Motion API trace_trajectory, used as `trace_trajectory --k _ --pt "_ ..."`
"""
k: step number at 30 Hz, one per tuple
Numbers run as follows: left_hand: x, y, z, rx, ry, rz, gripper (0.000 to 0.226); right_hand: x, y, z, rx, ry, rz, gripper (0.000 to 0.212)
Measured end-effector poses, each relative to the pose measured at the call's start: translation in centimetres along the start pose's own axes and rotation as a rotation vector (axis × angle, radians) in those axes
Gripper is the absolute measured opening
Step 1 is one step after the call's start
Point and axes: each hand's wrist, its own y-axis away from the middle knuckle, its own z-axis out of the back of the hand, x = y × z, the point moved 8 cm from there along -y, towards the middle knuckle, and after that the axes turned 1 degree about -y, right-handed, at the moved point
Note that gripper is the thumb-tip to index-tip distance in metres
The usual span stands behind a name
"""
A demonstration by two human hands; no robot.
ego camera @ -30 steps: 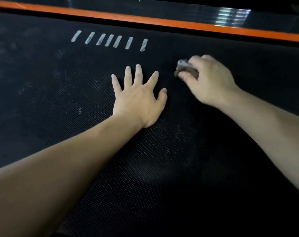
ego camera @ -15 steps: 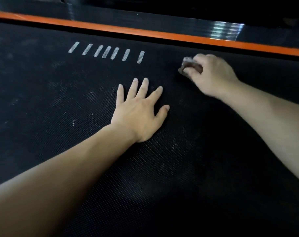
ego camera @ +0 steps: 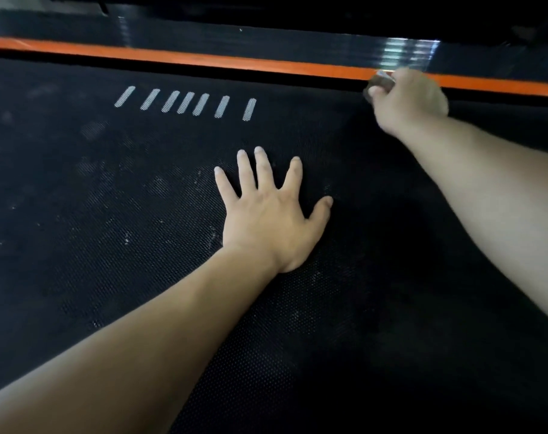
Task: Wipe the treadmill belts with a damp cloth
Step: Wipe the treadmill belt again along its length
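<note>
The black textured treadmill belt (ego camera: 110, 245) fills most of the view, with pale dusty smudges on its left half. My left hand (ego camera: 269, 217) lies flat on the belt near the middle, fingers spread, holding nothing. My right hand (ego camera: 410, 98) is at the belt's far edge on the right, closed around a small bunched brownish cloth (ego camera: 380, 82), which pokes out beside the thumb right by the orange strip. Most of the cloth is hidden inside the fist.
An orange strip (ego camera: 204, 59) runs along the belt's far edge, with a glossy black side rail (ego camera: 266, 39) behind it. A row of several slanted white marks (ego camera: 188, 103) is printed on the belt at upper left.
My right hand has slid with the cloth away from me and to the right, from the mid-belt to the orange strip. My left hand has stayed planted on the belt.
</note>
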Motion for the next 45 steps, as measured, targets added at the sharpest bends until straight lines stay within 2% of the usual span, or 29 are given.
trace_trajectory --k 2,4,6,10,11,13,17,18,21,22,27,29,32,35,39,41,43,45 --pt "0.1 0.0 0.1 -0.013 -0.008 0.007 0.083 1.2 0.8 -0.4 -0.020 0.029 0.070 0.037" --pt "0.1 -0.1 0.1 -0.019 -0.017 0.008 0.083 2.2 2.0 -1.2 0.024 -0.050 0.193 0.035" --pt "0.2 -0.1 0.0 -0.015 -0.012 0.009 0.083 1.4 2.3 -1.1 0.065 -0.062 0.227 0.035" --pt "0.1 0.0 0.1 -0.018 0.000 0.001 0.083 -3.8 0.0 1.2 -0.017 -0.025 -0.047 0.039" --pt "0.1 0.0 0.1 -0.020 0.001 0.003 0.082 -4.0 0.1 1.3 -0.040 -0.019 -0.062 0.039" --pt "0.0 0.0 0.1 -0.023 -0.008 0.009 0.082 -3.2 1.2 0.8 -0.046 -0.025 0.011 0.038" --pt "0.1 -0.1 0.1 -0.020 -0.012 0.008 0.082 -2.3 3.1 0.3 0.086 -0.065 0.217 0.033" --pt "0.1 -0.1 0.1 -0.019 -0.010 0.007 0.082 -3.2 2.4 0.8 0.083 -0.040 0.190 0.034" --pt "0.1 -0.1 0.0 -0.010 -0.008 0.007 0.081 -6.2 0.8 2.4 0.008 -0.031 -0.049 0.043" --pt "0.1 -0.1 0.0 -0.008 -0.011 0.010 0.081 -5.9 1.0 2.4 -0.011 -0.013 -0.043 0.042" --pt "0.2 -0.1 0.0 -0.011 -0.019 0.016 0.082 -2.4 5.2 1.1 0.067 0.007 0.298 0.031" --pt "0.1 -0.2 0.0 -0.005 -0.014 0.013 0.082 -4.3 3.5 1.8 0.046 0.035 0.226 0.034" --pt "0.2 -0.1 0.0 -0.006 -0.010 0.016 0.081 -7.6 1.2 3.1 -0.001 0.001 -0.032 0.039" --pt "0.2 -0.1 0.0 -0.009 -0.010 0.022 0.081 -5.4 3.4 2.6 -0.016 0.019 0.071 0.036" --pt "0.1 -0.2 0.1 -0.004 -0.010 0.020 0.081 -4.4 7.9 2.6 0.132 -0.056 0.319 0.030" --pt "0.1 -0.1 0.1 0.001 -0.009 0.020 0.080 -6.3 6.5 3.5 0.099 -0.024 0.256 0.028" --pt "0.1 -0.1 0.1 0.004 -0.009 0.020 0.081 -8.0 5.2 4.2 0.030 -0.019 0.089 0.031" --pt "0.2 -0.1 0.1 0.010 -0.012 0.023 0.081 -7.0 6.5 4.0 -0.028 0.004 0.080 0.035"
